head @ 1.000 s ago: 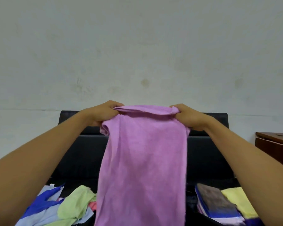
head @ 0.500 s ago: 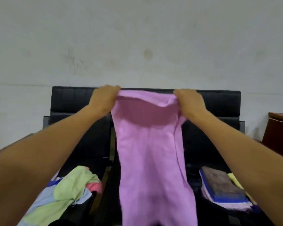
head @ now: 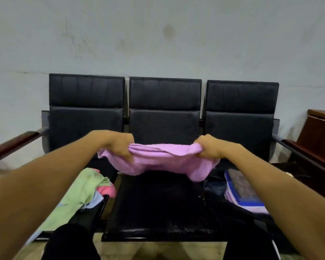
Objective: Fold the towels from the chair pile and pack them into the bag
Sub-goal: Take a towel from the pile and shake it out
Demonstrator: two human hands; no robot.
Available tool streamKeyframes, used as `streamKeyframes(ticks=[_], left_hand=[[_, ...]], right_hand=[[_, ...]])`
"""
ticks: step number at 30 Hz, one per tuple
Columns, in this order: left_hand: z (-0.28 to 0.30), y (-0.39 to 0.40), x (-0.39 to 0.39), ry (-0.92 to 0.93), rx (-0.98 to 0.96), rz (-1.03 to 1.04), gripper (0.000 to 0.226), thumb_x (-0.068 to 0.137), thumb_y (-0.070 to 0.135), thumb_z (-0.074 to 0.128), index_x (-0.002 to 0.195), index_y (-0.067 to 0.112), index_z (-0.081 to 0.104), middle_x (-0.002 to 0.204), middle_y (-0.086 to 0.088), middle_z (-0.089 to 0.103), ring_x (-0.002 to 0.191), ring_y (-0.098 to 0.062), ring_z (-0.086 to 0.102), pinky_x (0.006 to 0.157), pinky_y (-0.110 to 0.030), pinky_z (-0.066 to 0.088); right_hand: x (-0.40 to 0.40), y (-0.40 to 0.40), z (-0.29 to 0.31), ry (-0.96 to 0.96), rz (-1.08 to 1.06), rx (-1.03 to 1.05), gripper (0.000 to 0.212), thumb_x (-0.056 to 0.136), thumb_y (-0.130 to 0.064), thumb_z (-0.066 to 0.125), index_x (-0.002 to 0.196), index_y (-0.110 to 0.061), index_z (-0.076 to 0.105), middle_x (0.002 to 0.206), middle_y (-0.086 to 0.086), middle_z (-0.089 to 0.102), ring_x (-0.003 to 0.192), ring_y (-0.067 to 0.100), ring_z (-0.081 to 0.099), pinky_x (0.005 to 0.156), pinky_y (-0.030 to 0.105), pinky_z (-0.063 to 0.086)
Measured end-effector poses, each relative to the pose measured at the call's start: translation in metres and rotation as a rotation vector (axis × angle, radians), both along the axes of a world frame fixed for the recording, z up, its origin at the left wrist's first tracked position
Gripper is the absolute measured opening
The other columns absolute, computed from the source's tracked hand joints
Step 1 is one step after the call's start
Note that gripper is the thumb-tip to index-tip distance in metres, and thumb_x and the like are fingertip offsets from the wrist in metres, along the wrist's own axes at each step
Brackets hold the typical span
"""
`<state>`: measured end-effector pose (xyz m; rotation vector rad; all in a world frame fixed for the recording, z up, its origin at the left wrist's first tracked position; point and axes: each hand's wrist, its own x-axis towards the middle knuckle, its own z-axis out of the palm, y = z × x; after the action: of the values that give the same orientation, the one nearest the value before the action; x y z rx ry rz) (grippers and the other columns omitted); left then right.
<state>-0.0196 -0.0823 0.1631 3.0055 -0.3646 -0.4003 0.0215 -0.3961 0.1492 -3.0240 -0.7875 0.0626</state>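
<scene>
Pink terry towel (head: 163, 162) sags between the left hand (head: 118, 144) and right hand (head: 207, 147) – each grips an end – over the glossy black middle seat (head: 154, 207). Crumpled towels (head: 81, 192) lie left; folded ones (head: 242, 194) fill the dark bag (head: 214, 186) right.

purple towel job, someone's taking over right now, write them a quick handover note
Left hand and right hand each grip one end of the purple towel, held bunched above the middle seat.
Unfolded pile of green, pink and blue towels lies on the left seat.
Folded towels sit stacked in the dark bag on the right seat.
Done: several towels packed.
Left: finish folding the purple towel, pack it, then work through the pile.
</scene>
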Motion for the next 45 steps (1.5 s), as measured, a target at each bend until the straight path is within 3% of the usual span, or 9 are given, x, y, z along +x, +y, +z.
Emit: streamKeyframes(ticks=[3,9,16,20,25,33,38,41,45], left_hand=[[-0.043,-0.001,-0.008,0.179,-0.023,0.043,0.027,0.080,0.044,0.072,0.089,0.018,0.069,0.087,-0.001,0.071,0.081,-0.018,0.067,0.081,-0.035,0.057],[-0.115,-0.007,-0.010,0.404,-0.024,0.119,0.032,0.081,0.042,0.075,0.095,0.014,0.068,0.086,0.002,0.060,0.081,-0.017,0.056,0.076,-0.028,0.050],[-0.178,0.003,0.002,0.369,-0.097,0.116,0.027,0.089,0.033,0.069,0.077,0.012,0.057,0.063,0.007,0.047,0.058,-0.009,0.044,0.053,-0.013,0.037],[-0.213,0.009,0.010,0.256,-0.266,0.117,0.031,0.097,0.015,0.055,0.067,0.009,0.049,0.063,-0.002,0.046,0.061,-0.014,0.039,0.056,-0.015,0.033],[-0.255,0.003,0.018,0.119,-0.664,0.391,0.035,0.091,-0.012,0.040,0.068,0.009,0.056,0.044,0.004,0.053,0.037,-0.007,0.047,0.043,-0.020,0.039],[-0.309,0.006,0.064,0.008,-0.701,0.470,0.012,0.088,0.004,0.067,0.076,0.004,0.068,0.062,-0.007,0.059,0.059,-0.013,0.050,0.053,-0.026,0.038],[-0.317,0.023,0.096,-0.093,-0.628,0.481,0.024,0.087,0.015,0.071,0.067,0.004,0.066,0.054,0.001,0.059,0.045,0.002,0.052,0.045,-0.011,0.038],[-0.320,0.031,0.113,-0.087,-0.678,0.464,0.027,0.081,0.013,0.078,0.061,0.020,0.062,0.047,0.013,0.059,0.045,0.002,0.056,0.045,-0.009,0.039],[-0.331,0.038,0.139,-0.098,-0.707,0.493,0.020,0.077,0.016,0.083,0.065,0.016,0.066,0.059,0.003,0.063,0.048,0.000,0.055,0.047,-0.014,0.042]], right_hand=[[-0.003,-0.003,-0.044,0.177,-0.002,0.004,0.011,0.084,-0.023,0.068,0.092,-0.015,0.069,0.090,0.004,0.070,0.087,0.024,0.065,0.074,0.033,0.052],[0.001,-0.013,-0.116,0.367,-0.007,0.004,0.018,0.082,-0.029,0.073,0.095,-0.017,0.071,0.094,0.002,0.069,0.096,0.026,0.067,0.085,0.037,0.056],[0.016,-0.010,-0.175,0.398,-0.011,0.063,0.017,0.085,-0.033,0.073,0.092,-0.018,0.068,0.098,0.005,0.070,0.093,0.021,0.066,0.079,0.034,0.051],[0.026,-0.008,-0.206,0.360,-0.013,0.117,0.023,0.091,-0.036,0.068,0.100,-0.015,0.071,0.108,0.007,0.071,0.102,0.027,0.064,0.078,0.030,0.043],[0.045,-0.009,-0.248,0.346,-0.101,0.143,0.016,0.090,-0.004,0.053,0.103,-0.006,0.061,0.114,0.020,0.064,0.108,0.037,0.058,0.077,0.033,0.037],[0.079,-0.015,-0.281,0.359,-0.287,0.322,0.025,0.091,-0.014,0.057,0.080,-0.023,0.036,0.091,0.013,0.056,0.083,0.030,0.052,0.065,0.034,0.033],[0.111,-0.013,-0.292,0.322,-0.341,0.390,0.023,0.088,-0.009,0.059,0.082,-0.020,0.040,0.086,0.009,0.057,0.079,0.032,0.056,0.059,0.034,0.037],[0.127,-0.008,-0.302,0.313,-0.363,0.529,0.024,0.089,-0.010,0.063,0.077,-0.016,0.044,0.072,0.002,0.055,0.069,0.023,0.051,0.058,0.033,0.038],[0.145,0.003,-0.315,0.267,-0.419,0.666,0.033,0.095,-0.020,0.060,0.069,-0.012,0.043,0.061,0.000,0.047,0.060,0.018,0.043,0.056,0.030,0.036]])
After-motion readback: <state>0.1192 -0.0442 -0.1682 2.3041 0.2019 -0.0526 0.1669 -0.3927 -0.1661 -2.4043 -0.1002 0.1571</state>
